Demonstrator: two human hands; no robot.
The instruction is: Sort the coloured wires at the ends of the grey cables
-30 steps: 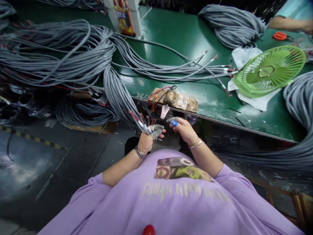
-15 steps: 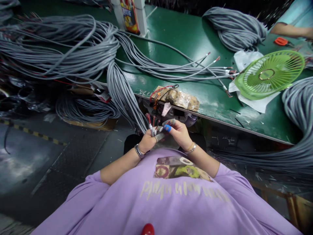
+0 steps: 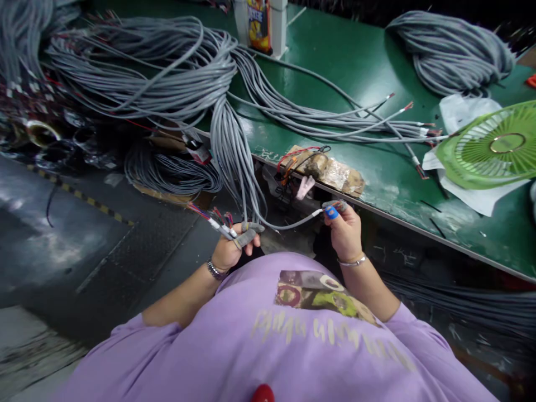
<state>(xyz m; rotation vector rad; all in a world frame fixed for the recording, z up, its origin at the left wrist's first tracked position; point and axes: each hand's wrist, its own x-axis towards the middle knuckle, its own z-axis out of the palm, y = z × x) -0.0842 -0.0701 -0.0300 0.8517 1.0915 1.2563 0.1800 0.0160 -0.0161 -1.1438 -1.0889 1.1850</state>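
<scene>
My left hand (image 3: 232,245) is closed around several grey cables (image 3: 220,228), whose stripped ends with coloured wires stick out to the left. Grey covers sit on some of its fingers. Apart to the right, my right hand (image 3: 344,229) pinches the wire end of a single grey cable (image 3: 293,225), with a white band just below the stripped part. A blue wrap is on the thumb. That cable sags between the hands and joins the hanging cable bundle (image 3: 234,156), which drops over the table edge from a large coil (image 3: 154,72).
The green table (image 3: 335,67) bears a cable coil (image 3: 452,50) at the back right and a green fan (image 3: 498,142) on white paper. A taped block (image 3: 330,170) with wires and a pink clip (image 3: 305,187) lies at the front edge. Another coil (image 3: 171,173) rests below.
My hands have moved apart. The right one has drawn a single cable end to the right, while the left has shifted left with the other ends. The camera view has turned left.
</scene>
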